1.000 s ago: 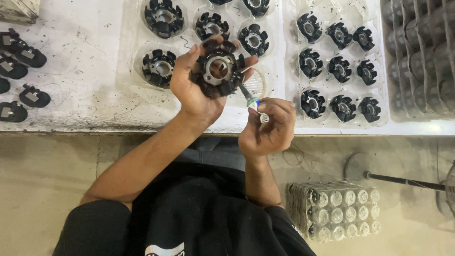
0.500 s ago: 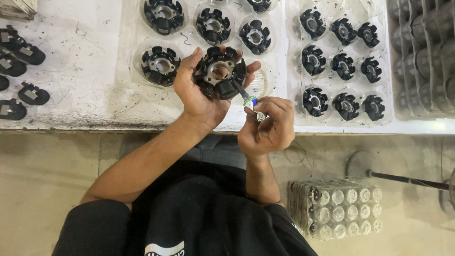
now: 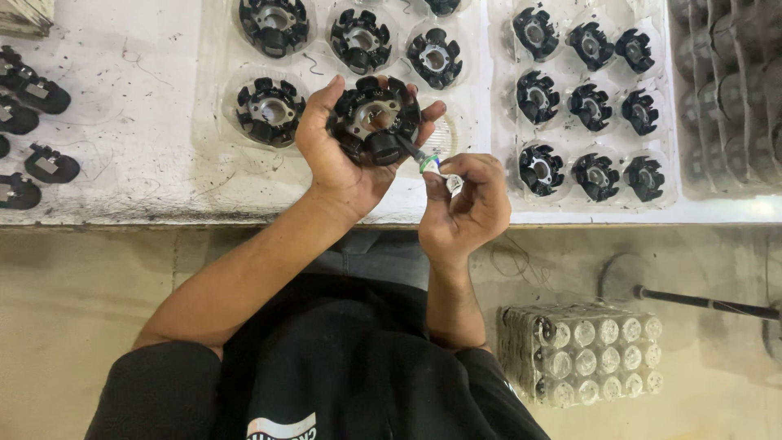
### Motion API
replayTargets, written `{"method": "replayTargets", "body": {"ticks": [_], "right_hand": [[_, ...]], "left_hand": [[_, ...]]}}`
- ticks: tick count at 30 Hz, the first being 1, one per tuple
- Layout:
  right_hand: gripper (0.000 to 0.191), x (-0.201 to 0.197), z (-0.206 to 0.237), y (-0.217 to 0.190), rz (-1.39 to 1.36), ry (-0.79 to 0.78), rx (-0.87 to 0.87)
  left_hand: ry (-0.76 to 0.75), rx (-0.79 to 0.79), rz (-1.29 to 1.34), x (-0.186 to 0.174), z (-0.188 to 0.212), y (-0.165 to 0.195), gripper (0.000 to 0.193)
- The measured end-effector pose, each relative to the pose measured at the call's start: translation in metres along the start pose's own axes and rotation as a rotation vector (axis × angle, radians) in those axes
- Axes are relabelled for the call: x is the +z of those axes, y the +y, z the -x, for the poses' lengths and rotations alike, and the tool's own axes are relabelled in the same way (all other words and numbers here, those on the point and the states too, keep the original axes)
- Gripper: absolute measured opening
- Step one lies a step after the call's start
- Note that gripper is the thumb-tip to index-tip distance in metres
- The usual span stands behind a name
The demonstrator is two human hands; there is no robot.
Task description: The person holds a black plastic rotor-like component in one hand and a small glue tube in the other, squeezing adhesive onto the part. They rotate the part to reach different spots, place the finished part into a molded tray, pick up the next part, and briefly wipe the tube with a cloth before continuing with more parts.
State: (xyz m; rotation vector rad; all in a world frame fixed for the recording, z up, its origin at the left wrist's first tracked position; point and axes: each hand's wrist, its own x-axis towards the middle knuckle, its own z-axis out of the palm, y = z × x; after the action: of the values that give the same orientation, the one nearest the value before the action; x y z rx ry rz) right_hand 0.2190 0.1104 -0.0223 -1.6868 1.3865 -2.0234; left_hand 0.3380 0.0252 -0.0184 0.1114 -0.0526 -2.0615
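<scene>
Black ring-shaped part (image 3: pixel 375 121) with stubby lobes round its metal hub sits cupped in the left hand (image 3: pixel 346 155), fingers curled about its rim, held just above the near edge of the white table (image 3: pixel 138 98). Touching the part's lower right side is a small tool (image 3: pixel 423 159), pinched between the right hand (image 3: pixel 464 204) fingertips. Beyond the part lie clear trays (image 3: pixel 476 65) of similar black parts.

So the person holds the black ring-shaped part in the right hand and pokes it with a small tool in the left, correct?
Not quite: the hands are swapped. The head view shows the left hand holding the black ring-shaped part, and the right hand working the small tool.
</scene>
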Motion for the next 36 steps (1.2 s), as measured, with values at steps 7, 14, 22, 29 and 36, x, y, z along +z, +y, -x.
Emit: {"method": "replayTargets", "body": {"ticks": [7, 14, 22, 29, 36], "right_hand": [[0.020, -0.031, -0.001, 0.008, -0.013, 0.216, -0.031], [0.024, -0.048, 0.000, 0.016, -0.017, 0.241, -0.059], [0.023, -0.069, 0.011, 0.021, -0.029, 0.258, 0.015], [0.023, -0.078, 0.016, 0.026, -0.058, 0.285, 0.016], [0.022, -0.072, 0.021, 0.025, -0.148, 0.270, 0.066]], "left_hand": [[-0.111, 0.127, -0.415, -0.035, -0.064, -0.004, 0.037], [-0.195, 0.165, -1.910, -0.059, -0.109, -0.033, 0.020], [-0.476, 0.436, -2.010, -0.027, -0.133, -0.028, 0.024], [-0.321, 0.383, -2.765, -0.032, -0.161, -0.022, 0.042], [-0.335, 0.407, -2.751, -0.054, -0.172, -0.035, 0.073]]}}
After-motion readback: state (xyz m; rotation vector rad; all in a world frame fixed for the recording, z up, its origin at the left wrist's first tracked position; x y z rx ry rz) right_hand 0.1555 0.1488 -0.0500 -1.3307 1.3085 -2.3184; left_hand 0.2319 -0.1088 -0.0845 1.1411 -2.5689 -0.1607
